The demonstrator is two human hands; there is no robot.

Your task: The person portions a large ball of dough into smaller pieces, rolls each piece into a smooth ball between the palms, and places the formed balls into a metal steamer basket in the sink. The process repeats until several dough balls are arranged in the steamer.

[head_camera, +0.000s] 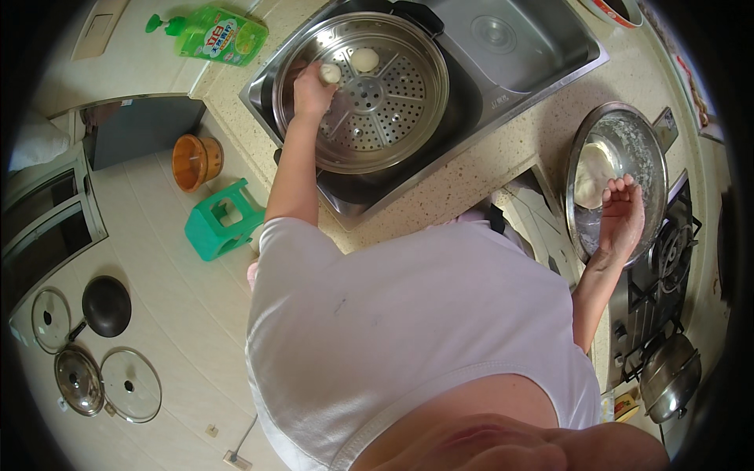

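Note:
My left hand point(313, 94) holds a small white dough ball point(330, 73) inside a round metal steamer basket point(377, 163), at its left part. Another dough ball point(364, 60) lies on the perforated base beside it. The steamer sits over the left part of a stainless-steel sink. My right hand point(622, 218) is raised over a metal mixing bowl point(645, 132), palm up with fingers slightly curled, and nothing shows in it. In that bowl lies a larger lump of dough point(593, 175), and white residue coats the inner wall.
A green dish-soap bottle point(221, 36) lies at the upper left. The sink's other basin point(495, 35) is right of the steamer. A gas stove point(660, 265) with a metal pot point(671, 377) stands at the right. A green plastic stool point(218, 235) and an orange-brown pot point(197, 163) are at the left.

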